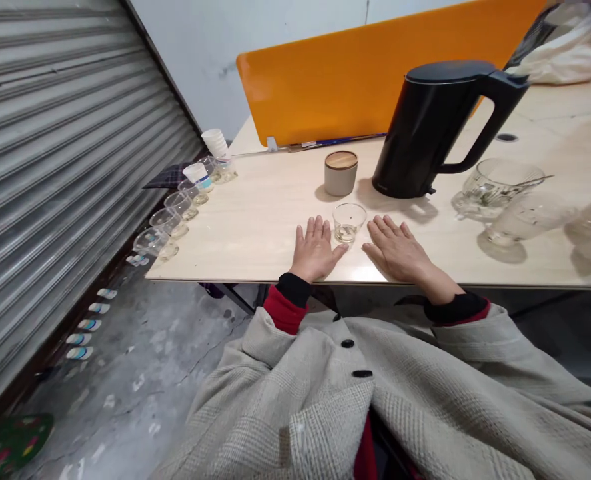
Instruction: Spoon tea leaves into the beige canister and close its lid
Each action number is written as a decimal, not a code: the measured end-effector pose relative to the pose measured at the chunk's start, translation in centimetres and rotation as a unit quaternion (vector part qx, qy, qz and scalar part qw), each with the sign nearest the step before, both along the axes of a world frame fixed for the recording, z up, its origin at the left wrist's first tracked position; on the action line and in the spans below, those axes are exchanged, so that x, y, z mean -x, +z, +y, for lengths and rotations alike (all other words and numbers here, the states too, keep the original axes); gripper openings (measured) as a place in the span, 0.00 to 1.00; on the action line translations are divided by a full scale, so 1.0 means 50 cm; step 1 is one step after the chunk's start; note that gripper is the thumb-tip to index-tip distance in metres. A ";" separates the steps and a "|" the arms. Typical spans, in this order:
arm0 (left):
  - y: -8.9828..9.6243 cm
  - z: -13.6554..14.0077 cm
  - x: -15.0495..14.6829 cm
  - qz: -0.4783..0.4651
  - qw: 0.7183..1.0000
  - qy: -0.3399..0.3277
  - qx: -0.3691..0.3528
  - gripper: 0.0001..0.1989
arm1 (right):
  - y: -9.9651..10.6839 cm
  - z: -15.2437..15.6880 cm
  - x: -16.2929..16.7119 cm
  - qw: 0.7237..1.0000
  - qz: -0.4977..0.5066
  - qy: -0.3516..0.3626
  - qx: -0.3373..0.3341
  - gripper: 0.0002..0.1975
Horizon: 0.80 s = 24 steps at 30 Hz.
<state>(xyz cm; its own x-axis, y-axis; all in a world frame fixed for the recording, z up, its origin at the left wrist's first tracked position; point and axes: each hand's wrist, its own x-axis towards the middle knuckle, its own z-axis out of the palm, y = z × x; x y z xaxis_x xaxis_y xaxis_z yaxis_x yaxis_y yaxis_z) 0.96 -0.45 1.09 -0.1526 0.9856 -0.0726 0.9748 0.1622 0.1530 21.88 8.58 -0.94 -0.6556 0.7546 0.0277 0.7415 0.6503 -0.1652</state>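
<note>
My left hand (316,252) lies flat on the table, fingers spread, just left of a small clear cup (349,223). A little pale liquid with dark bits sits in the bottom of that cup. On its other side, my right hand (395,249) also rests palm down with the fingers out, holding nothing. Behind the cup stands a grey canister (340,179) with a wooden lid. A black electric kettle (425,133) rises behind my right hand, its handle turned to the right.
Several clear cups (165,223) line the table's left edge, with stacked white paper cups (215,143) behind. At right are a ribbed glass bowl (505,183) with a thin utensil and a translucent cup (512,223). An orange divider (325,93) closes the back.
</note>
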 end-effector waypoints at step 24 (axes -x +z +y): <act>0.004 -0.078 0.104 0.004 0.984 0.137 -0.114 0.37 | 0.010 0.028 0.015 0.943 0.308 -0.020 0.126 0.57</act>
